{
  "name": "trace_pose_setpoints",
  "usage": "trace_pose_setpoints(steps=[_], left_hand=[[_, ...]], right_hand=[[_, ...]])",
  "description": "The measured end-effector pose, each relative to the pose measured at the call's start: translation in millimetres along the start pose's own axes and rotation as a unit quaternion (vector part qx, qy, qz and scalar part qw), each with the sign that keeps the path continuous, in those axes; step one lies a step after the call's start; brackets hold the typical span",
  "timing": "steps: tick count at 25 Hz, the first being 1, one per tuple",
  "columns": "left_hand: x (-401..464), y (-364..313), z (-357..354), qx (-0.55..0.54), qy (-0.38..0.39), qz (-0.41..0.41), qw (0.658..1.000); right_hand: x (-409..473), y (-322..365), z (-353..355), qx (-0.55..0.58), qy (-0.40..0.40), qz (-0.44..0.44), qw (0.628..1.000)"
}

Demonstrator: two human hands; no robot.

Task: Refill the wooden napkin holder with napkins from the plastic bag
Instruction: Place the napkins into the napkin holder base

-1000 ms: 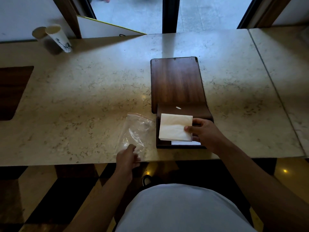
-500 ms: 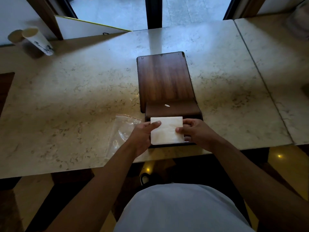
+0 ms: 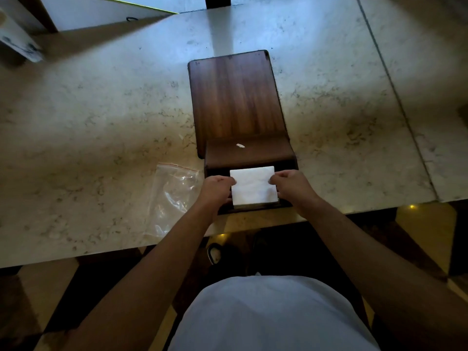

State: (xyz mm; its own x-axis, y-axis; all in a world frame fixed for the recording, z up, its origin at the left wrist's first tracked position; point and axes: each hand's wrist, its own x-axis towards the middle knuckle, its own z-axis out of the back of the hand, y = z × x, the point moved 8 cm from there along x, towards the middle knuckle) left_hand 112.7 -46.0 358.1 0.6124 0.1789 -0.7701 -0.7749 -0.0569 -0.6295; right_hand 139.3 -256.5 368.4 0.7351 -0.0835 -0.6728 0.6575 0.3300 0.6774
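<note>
— Two hands on one stack, is that right?

— Yes. The left hand (image 3: pixel 217 189) pinches the left edge of the napkins (image 3: pixel 253 186) and the right hand (image 3: pixel 291 184) pinches the right edge, fingers closed against the paper on both sides.

— And where do the napkins sit?

— In the open near end of the wooden napkin holder (image 3: pixel 236 102), which lies flat on the marble table (image 3: pixel 101 110), its long dark body running away from the person. The white stack is level, its far edge just under the holder's lower lip. A thinner layer of paper shows beneath its near edge.

— The plastic bag?

— The plastic bag (image 3: pixel 173 196) lies flat and crumpled on the table just left of the holder — beside the left wrist, not held. It looks clear all through; I cannot tell whether anything is left inside.

— Anything else?

— A small white scrap (image 3: pixel 240 145) rests on the holder's lip, and a paper cup (image 3: pixel 17 41) lies blurred at the far left corner.
</note>
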Motion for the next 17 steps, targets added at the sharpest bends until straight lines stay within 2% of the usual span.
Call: trace_pose_setpoints(steps=[9,17], left_hand=[[19.2,10.0,-4.6,0.050,-0.045,0.010,0.998],[23.4,4.0,-3.3,0.176,-0.048,-0.061,0.981]], right_hand=[[7.7,-3.4,-4.0,-0.062,0.016,0.021,0.998],[7.2,4.6,-0.4,-0.140,-0.004,0.073,0.987]])
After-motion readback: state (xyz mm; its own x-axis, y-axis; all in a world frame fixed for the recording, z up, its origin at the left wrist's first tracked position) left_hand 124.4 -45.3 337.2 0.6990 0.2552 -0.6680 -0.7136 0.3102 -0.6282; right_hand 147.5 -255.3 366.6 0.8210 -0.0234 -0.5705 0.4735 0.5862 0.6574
